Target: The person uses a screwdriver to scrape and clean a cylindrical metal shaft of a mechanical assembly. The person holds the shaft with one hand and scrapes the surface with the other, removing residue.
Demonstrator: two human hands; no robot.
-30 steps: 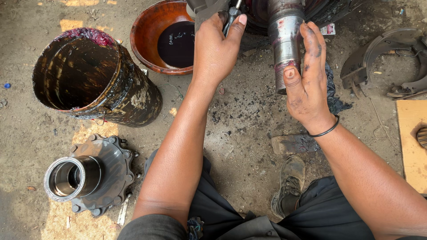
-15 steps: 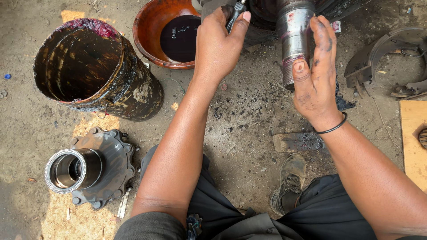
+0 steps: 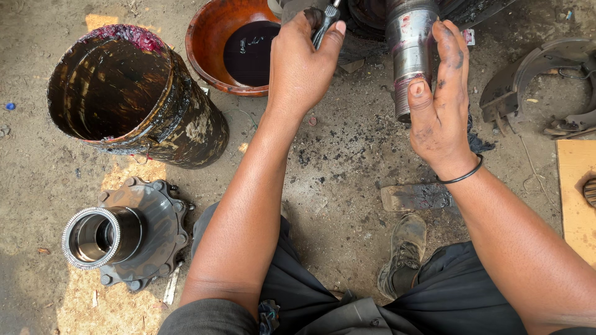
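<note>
left hand (image 3: 304, 62) clamped around a thin dark tool (image 3: 326, 22); right hand (image 3: 437, 102) spread flat against the steel axle shaft (image 3: 406, 49); orange bowl (image 3: 233, 43) just left of the left hand

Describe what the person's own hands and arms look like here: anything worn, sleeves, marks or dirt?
Both forearms are bare, with dark short sleeves ending near the bottom edge. The right hand has black grease smeared over its fingers and palm edge, and a thin black band circles its wrist. The left hand wears nothing; dark grease marks its fingertips. No gloves on either.
</note>
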